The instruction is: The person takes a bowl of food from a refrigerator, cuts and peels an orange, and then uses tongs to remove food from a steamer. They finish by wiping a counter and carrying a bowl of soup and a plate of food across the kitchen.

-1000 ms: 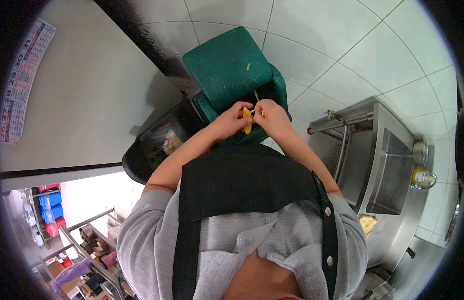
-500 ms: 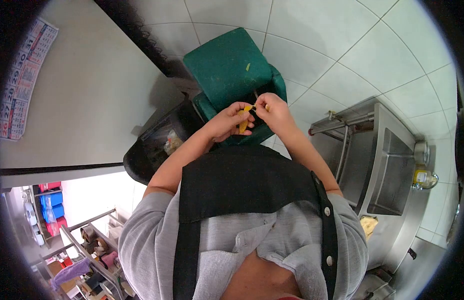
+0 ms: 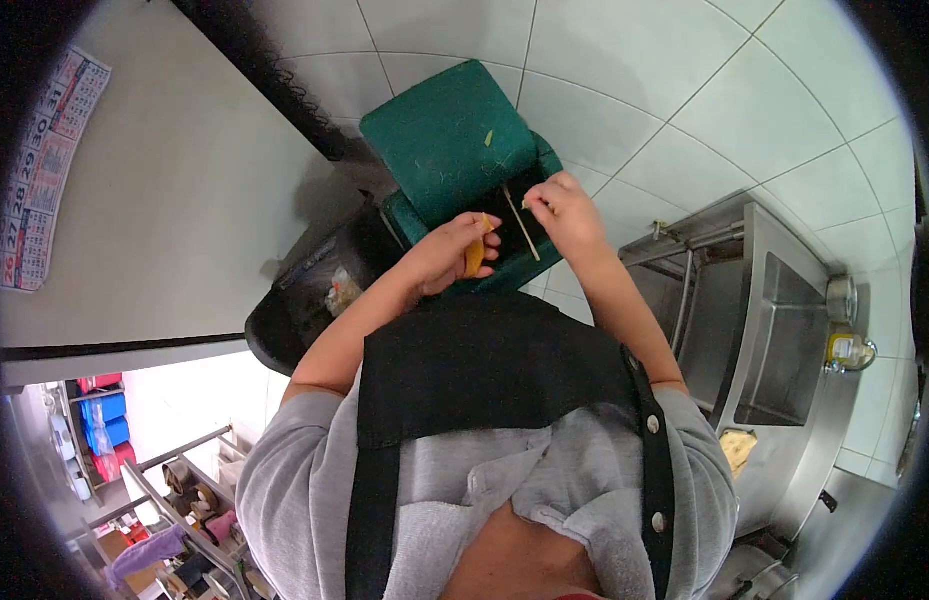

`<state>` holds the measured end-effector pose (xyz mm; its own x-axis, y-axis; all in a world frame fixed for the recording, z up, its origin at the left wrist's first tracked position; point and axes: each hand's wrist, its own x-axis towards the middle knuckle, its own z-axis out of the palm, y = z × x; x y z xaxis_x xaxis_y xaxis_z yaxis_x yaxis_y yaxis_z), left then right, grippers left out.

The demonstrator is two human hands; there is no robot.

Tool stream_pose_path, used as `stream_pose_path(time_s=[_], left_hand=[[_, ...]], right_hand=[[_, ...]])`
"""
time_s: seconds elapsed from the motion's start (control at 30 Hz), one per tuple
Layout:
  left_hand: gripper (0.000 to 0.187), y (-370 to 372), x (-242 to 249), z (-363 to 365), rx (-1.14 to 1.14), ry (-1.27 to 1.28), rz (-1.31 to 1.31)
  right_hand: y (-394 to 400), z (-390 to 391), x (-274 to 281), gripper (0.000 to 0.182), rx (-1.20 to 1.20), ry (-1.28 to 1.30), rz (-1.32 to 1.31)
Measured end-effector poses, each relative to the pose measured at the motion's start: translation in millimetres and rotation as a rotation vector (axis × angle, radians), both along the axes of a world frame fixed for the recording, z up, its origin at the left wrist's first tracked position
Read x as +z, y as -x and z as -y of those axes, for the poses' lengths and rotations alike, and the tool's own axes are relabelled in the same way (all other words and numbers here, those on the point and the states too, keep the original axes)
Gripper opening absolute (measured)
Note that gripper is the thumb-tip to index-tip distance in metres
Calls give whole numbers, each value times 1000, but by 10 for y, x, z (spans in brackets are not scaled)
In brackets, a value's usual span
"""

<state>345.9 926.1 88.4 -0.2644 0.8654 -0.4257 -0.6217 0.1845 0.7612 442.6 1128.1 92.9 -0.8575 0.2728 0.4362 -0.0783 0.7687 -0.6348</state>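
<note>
My left hand [image 3: 444, 258] is closed around a soft-looking yellow piece [image 3: 474, 260], whose exact kind I cannot make out. Its tip pokes up by the thumb. To the right, the fingers of my right hand [image 3: 571, 217] are pinched on a small pale yellow scrap [image 3: 527, 205]. Both hands are over the dark opening of a green bin [image 3: 552, 150]. A thin pale stick [image 3: 522, 225] shows in that opening, between the hands. The bin's green lid [image 3: 444, 140] is tilted back, with a small yellow-green scrap [image 3: 489, 138] stuck on it.
Left of the green bin stands a black bin [image 3: 274, 325] with a pale bag [image 3: 341, 292] inside. A large pale panel [image 3: 184, 200] with a calendar [image 3: 49, 175] rises on the left. On the right is a steel sink [image 3: 784, 340]. Cluttered shelving [image 3: 184, 480] stands at lower left.
My hands have moved apart: the right drew away to the right and slightly up with a small scrap, while the left kept the yellow piece. The stick between them is now in plain view.
</note>
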Motion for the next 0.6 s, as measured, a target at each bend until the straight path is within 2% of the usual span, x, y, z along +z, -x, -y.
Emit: stream_pose_path(time_s=[0.03, 0.13, 0.23, 0.33, 0.43, 0.5, 0.53, 0.57, 0.6], left_hand=[[29, -6, 96, 7, 44, -25, 140], [41, 29, 276, 0, -34, -142, 82], [41, 14, 687, -6, -157, -156, -39], [39, -2, 912, 29, -193, -250, -30], [37, -164, 1495, 112, -285, -426, -91], [31, -234, 1841, 162, -433, -561, -56], [29, -308, 2056, 256, -455, -557, 56], [30, -334, 2115, 270, -592, -683, 128], [30, -356, 2201, 215, -739, -859, 52]], right_hand=[[7, 13, -79, 13, 15, 32, 72], [35, 128, -220, 18, 38, 122, 273], [-6, 267, -192, 26, 17, 230, 421], [6, 131, -685, 25, 219, 512, 274], [45, 28, -1247, 20, 246, 575, 443], [-51, 103, -914, 19, 174, 331, 411], [-97, 150, -717, 19, 130, 211, 396], [-114, 159, -707, 18, 140, 259, 421], [-107, 164, -700, 18, 153, 308, 447]])
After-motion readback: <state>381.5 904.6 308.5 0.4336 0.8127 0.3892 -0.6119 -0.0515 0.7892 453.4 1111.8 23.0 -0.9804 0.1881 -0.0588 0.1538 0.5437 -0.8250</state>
